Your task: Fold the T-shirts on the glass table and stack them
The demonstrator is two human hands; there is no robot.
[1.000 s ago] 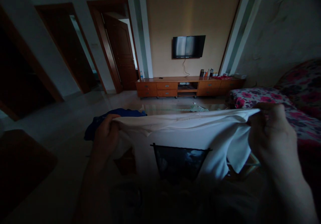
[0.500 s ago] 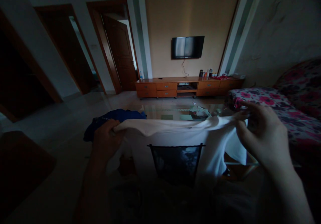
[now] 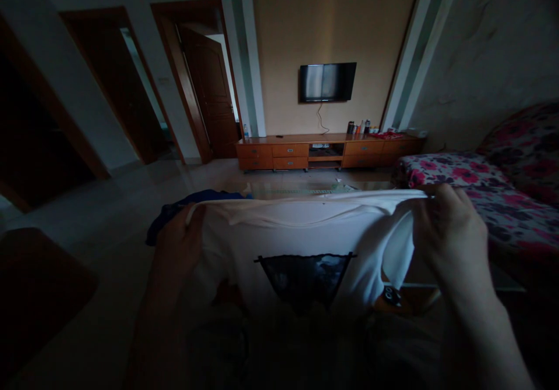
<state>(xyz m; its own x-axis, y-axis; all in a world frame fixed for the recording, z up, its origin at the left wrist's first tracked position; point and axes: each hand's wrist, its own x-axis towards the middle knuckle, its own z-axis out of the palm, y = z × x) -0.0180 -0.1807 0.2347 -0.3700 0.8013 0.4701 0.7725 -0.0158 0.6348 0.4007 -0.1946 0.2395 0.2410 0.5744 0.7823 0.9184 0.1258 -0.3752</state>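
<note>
A white T-shirt (image 3: 305,236) with a dark printed picture on its front hangs stretched between my two hands. My left hand (image 3: 181,236) is closed on the shirt's left shoulder, its fingertips partly behind the cloth. At the opposite shoulder, my right hand (image 3: 449,227) pinches the fabric, and a sleeve droops beside it. The top edge is drawn nearly straight across. The lower part of the shirt fades into shadow near my lap. Behind it on the left, a blue cloth (image 3: 174,206) lies partly covered from view.
A glass-topped table (image 3: 283,189) is mostly hidden behind the shirt. A flowered sofa (image 3: 458,172) stands on the right. Farther off are a low wooden TV cabinet (image 3: 290,150) with bottles on it and a wall-mounted television (image 3: 327,82). A dark brown block-like piece (image 3: 43,279) is at the left.
The shirt's top edge has risen and become tauter and straighter, covering more of the table. My right hand has shifted slightly left, its fingers now closed tighter on the cloth.
</note>
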